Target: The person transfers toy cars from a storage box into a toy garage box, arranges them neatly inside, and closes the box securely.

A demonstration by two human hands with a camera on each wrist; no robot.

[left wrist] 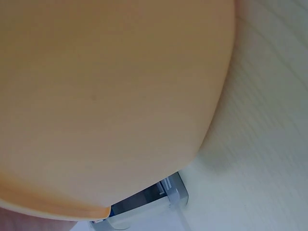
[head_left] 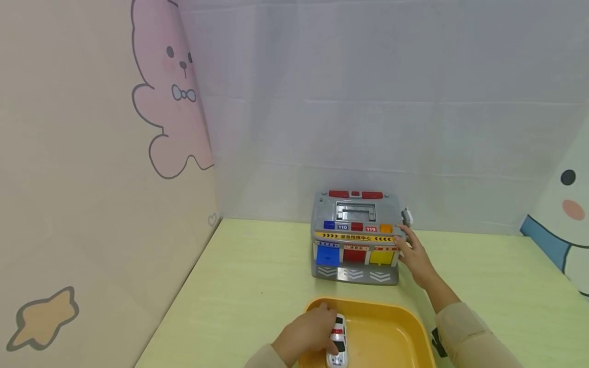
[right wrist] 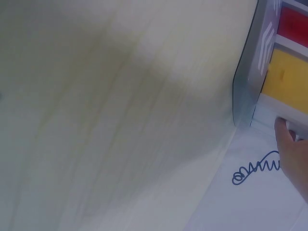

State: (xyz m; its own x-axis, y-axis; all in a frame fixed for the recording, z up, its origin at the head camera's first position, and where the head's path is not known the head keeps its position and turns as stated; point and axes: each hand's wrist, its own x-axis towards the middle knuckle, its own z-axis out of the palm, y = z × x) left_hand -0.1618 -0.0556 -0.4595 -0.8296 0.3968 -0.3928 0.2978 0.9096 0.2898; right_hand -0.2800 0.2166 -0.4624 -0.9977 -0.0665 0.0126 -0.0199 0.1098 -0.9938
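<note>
My left hand (head_left: 310, 329) reaches into the yellow tray (head_left: 391, 309), its thumb and fingers bent against the left side of a white toy car (head_left: 339, 352) with black windows and a red stripe. Part of the grip is hidden under the hand. Farther back stands a grey toy rescue station (head_left: 317, 212) with blue, red and yellow garage doors. The blue door (head_left: 327, 256) sticks out at its lower edge, while the yellow door (head_left: 382, 257) looks closed. With my right hand (head_left: 416, 258) I hold the station's right front corner, also seen with a finger by the yellow door (right wrist: 286, 79).
Behind the station hangs a pale curtain (head_left: 368, 128). A printed wall (head_left: 106, 204) borders the light table (head_left: 248, 266) on the left. A small white piece (head_left: 407, 216) sticks out at the station's right side. A dark object (head_left: 438, 342) lies right of the tray.
</note>
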